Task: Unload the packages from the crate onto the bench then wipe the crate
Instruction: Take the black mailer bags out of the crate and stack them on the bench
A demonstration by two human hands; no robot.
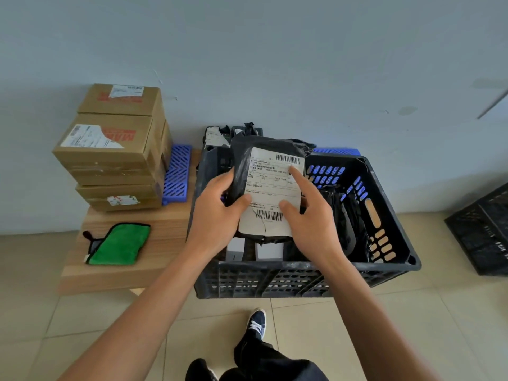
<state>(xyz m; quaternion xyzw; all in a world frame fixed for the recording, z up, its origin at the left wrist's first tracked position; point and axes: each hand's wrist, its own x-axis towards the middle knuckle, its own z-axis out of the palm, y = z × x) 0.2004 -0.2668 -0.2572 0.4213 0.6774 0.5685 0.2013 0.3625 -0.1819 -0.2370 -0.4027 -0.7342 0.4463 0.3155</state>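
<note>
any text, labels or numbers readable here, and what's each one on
Black package held over the crate: white shipping label with two barcodes; print too small to read.
Top cardboard box: red lettering and white label, blurred.
Second cardboard box: red print, upside down, partly covered by a label; unreadable.
Lower box: torn sticker, illegible.
Package at the crate's back: white label, illegible.

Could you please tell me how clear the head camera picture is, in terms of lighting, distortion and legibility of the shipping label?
Head view: soft, even light, no glare; wide-angle bending curves the dark crate and wall edges; the black package held by the left hand and right hand shows barcodes, but its small print is too blurred to read.
</note>
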